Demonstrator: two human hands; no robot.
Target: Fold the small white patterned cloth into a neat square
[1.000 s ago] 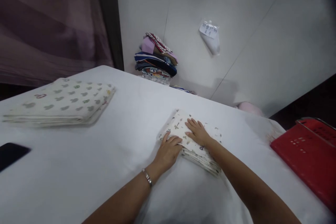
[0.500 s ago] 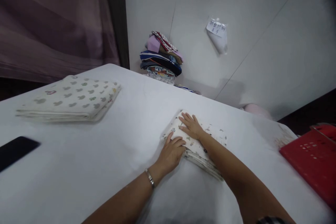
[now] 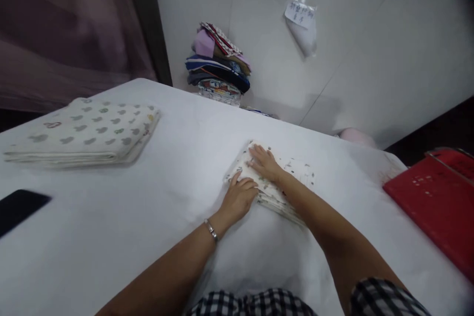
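A small folded white cloth [image 3: 300, 174] with scattered little prints lies on the white-covered table, its layered edge towards me. My right hand [image 3: 264, 164] lies flat on top of it near the far left corner, fingers spread. At the cloth's near left edge rests my left hand [image 3: 239, 199], thumb apart and fingers lying over the edge; its fingertips partly hide the cloth there. Neither hand has lifted the cloth. My right forearm covers part of its near right side.
A larger folded white cloth with grey prints [image 3: 98, 128] lies at the left, with a black flat object [image 3: 22, 211] nearer me. A red case-like object [image 3: 437, 202] sits at the right edge. Folded fabrics [image 3: 218, 66] are stacked beyond the white table [image 3: 166, 237].
The camera view has shifted, so the table and things sit higher and further left, and my checked clothing shows below. Both hands stay on the small cloth with little visible movement.
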